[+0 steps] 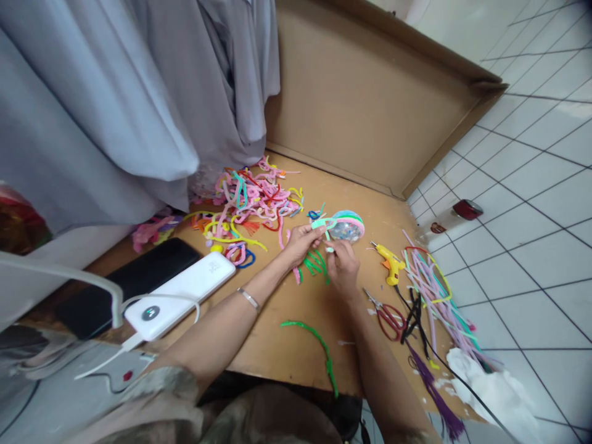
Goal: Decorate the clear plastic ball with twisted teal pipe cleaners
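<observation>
My left hand (301, 243) is closed in a pinch on a mint-green pipe cleaner (329, 223), which is bent into a loop at its far end. Close by on the right, my right hand (343, 266) has its fingers curled together at a pale tail of the same piece; the fingertips are partly hidden. Just beyond the hands is a round clear container (348, 229) with pastel bands along its rim. Short green pipe cleaners (316, 263) lie beneath the hands. Nearer to me, a long curved green pipe cleaner (324, 346) rests on the tabletop (272, 345).
A tangled pink and multicoloured pile (259, 197) lies at the back left. On the left are a white power bank (185, 296) and a black phone (161, 265). To the right lie a yellow glue gun (391, 263), red-handled scissors (391, 320) and lilac pipe cleaners (428, 290). Cardboard (370, 98) stands behind.
</observation>
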A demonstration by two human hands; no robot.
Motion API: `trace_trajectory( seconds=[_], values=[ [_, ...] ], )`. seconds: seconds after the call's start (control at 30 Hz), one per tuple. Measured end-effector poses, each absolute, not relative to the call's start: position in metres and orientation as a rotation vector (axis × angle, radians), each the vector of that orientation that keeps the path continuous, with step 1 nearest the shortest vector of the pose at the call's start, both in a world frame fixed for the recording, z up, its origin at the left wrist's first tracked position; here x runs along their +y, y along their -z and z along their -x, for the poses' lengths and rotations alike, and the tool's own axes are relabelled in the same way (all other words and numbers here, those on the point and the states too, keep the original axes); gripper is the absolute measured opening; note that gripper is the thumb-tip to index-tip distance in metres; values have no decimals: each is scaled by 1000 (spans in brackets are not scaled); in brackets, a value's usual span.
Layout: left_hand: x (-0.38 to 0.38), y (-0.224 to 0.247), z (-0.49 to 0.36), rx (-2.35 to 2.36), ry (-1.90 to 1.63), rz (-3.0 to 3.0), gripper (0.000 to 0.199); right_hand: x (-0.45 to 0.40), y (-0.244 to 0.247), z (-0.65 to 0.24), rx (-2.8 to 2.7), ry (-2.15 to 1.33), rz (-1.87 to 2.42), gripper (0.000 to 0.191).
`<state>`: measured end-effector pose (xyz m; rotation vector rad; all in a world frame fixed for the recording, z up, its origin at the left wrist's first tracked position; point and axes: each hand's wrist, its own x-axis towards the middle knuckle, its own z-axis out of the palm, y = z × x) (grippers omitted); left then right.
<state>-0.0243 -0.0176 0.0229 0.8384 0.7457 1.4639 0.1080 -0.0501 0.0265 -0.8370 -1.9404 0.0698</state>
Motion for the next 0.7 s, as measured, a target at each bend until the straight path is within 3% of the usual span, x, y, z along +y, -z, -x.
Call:
trace_trajectory(
  seconds=[0.27, 0.7],
  values=[
    [-17, -16, 28, 860, -1377, -1158, 41, -51, -32, -113, -1967, 54, 906, 25],
    [-23, -26, 33, 802, -1159, -1410, 22, -50, -54, -119, -1671, -314, 1005, 18]
  ],
)
